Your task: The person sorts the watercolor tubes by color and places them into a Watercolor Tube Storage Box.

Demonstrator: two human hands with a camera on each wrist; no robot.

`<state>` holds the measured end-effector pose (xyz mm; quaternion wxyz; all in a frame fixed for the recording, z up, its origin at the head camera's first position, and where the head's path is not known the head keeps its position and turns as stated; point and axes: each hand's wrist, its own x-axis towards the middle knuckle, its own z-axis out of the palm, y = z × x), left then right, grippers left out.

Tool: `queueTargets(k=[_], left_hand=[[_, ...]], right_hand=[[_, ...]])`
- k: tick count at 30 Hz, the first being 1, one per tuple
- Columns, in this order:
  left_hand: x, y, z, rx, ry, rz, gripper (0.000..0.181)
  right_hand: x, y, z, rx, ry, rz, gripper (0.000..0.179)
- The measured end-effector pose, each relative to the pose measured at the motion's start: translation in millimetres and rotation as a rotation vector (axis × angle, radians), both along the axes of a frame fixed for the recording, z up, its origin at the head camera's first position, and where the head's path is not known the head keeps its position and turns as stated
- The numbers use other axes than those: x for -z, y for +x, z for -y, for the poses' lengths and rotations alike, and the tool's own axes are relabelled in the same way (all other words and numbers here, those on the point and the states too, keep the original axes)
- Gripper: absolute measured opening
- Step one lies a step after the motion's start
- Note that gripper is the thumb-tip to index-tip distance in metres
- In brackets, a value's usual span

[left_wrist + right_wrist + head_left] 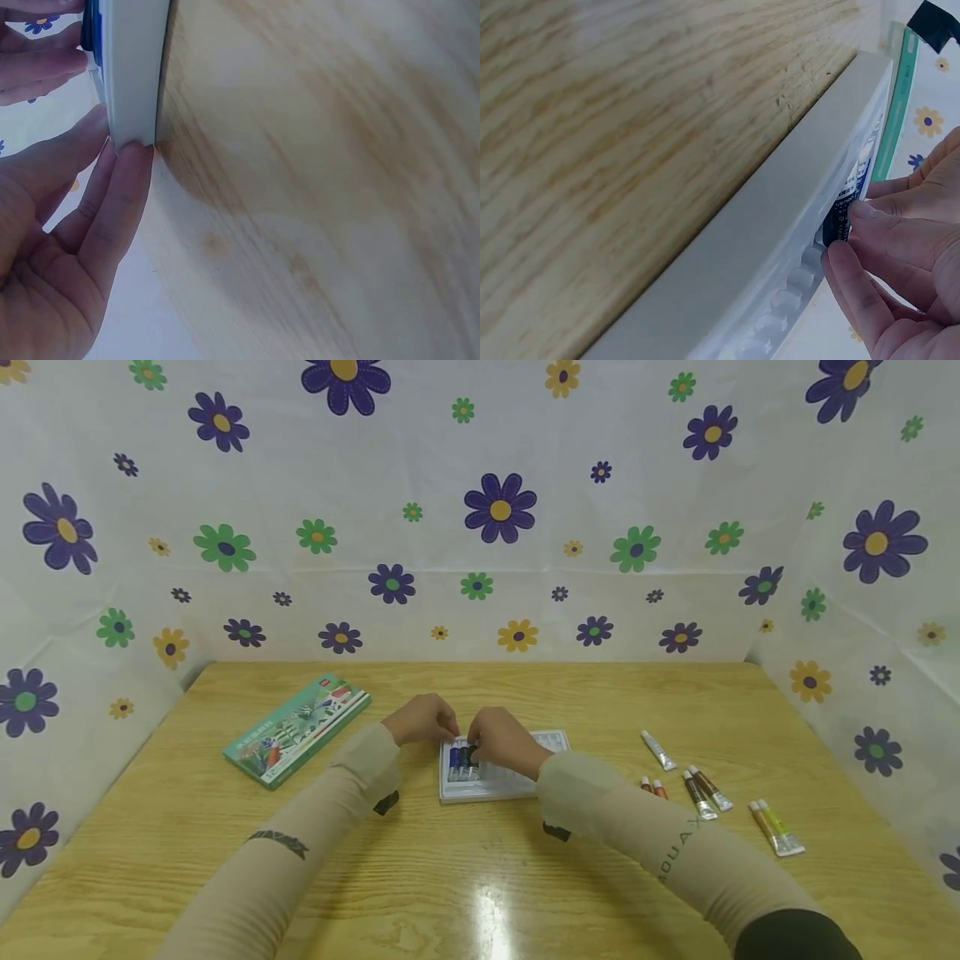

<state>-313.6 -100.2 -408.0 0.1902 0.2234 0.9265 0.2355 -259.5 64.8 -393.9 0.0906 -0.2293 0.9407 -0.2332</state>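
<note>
A white plastic tray (pixel 487 793) with moulded slots lies on the table in front of me. Small paint tubes (pixel 454 762), blue and dark, fill slots at its left end. My left hand (pixel 422 720) pinches the tray's far left corner; in the left wrist view its thumb and fingers meet the tray's side wall (pixel 135 75). With thumb and fingertips, my right hand (pixel 504 739) holds a dark paint tube (pixel 838 221) at the slot beside the other tubes. The right hand hides part of the tray in the head view.
To the left lies a green paint box (pixel 300 731) with a printed picture. Loose paint tubes lie on the right: a pale one (pixel 658 752), orange-red ones (pixel 660 789) by my right sleeve, brown ones (pixel 697 795) and a yellow pair (pixel 780 831). A flowered cloth (pixel 420 552) encloses the table.
</note>
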Motion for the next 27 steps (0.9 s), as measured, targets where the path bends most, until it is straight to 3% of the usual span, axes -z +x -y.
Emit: queueTargets(k=[16,27], left_hand=[[1.8,-0.6,0.4,0.014,0.003,-0.017,0.004],[3.2,-2.6,-0.3,0.001,-0.007,-0.011,0.004]], right_hand=[[3.3,3.0,1.7,-0.031,0.064,-0.048,0.008],[-1.1,2.1,-3.4,-0.002,0.003,0.013,0.018]])
